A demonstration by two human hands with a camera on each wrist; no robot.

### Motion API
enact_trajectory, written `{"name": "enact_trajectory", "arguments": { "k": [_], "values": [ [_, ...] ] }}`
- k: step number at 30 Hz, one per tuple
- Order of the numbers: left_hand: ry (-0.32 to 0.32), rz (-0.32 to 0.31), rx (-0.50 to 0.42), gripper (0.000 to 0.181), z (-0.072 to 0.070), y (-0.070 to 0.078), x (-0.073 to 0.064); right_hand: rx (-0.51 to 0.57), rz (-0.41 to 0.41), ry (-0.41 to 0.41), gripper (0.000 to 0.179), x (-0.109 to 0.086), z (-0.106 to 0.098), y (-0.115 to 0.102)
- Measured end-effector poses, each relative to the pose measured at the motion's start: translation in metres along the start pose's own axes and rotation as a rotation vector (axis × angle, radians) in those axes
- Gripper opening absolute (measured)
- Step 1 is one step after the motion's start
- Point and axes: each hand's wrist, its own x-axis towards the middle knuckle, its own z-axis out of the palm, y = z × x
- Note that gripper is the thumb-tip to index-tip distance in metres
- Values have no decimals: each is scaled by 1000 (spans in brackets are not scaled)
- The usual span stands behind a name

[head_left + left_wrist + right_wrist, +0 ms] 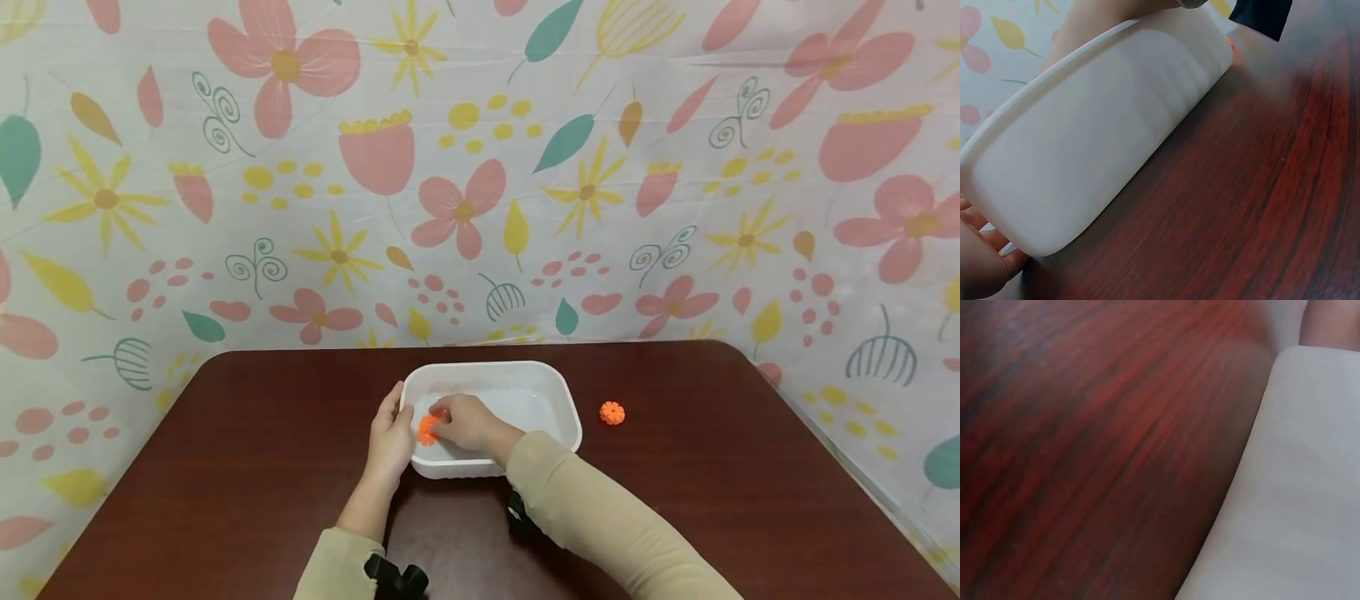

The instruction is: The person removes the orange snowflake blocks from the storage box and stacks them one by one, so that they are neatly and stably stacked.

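A white plastic basin (525,400) stands on the dark brown table. My left hand (390,437) grips its left end, thumb at the rim and fingers along the outer wall; the left wrist view shows these fingers (985,234) against the basin's end. Inside the basin, at its left side, my right hand (468,423) pinches an orange notched, flower-shaped piece (427,431). The fingertips partly cover it, so I cannot tell whether it is one piece or more. The right wrist view has the basin's outer wall (1297,487) but not the fingers.
Another orange notched piece (612,412) lies on the table (720,500) to the right of the basin. Behind the table's far edge hangs a floral-patterned cloth (480,208). Black wrist mounts (396,577) are strapped near the sleeves.
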Motion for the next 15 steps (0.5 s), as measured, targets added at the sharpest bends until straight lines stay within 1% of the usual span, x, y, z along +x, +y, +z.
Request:
{"name": "enact_trajectory", "arguments": {
  "k": [5,8,11,15],
  "values": [
    [-13,11,13,49,0,1,0,-12,2,6,26,-1,-2,-2],
    [-13,13,6,49,0,2,1,11,2,22,20,-2,-4,-2],
    [-6,12,1,49,-1,1,0,58,13,33,13,-4,-6,-3],
    [3,7,-4,49,-1,0,-1,158,65,42,6,-7,-10,-4]
  ]
}}
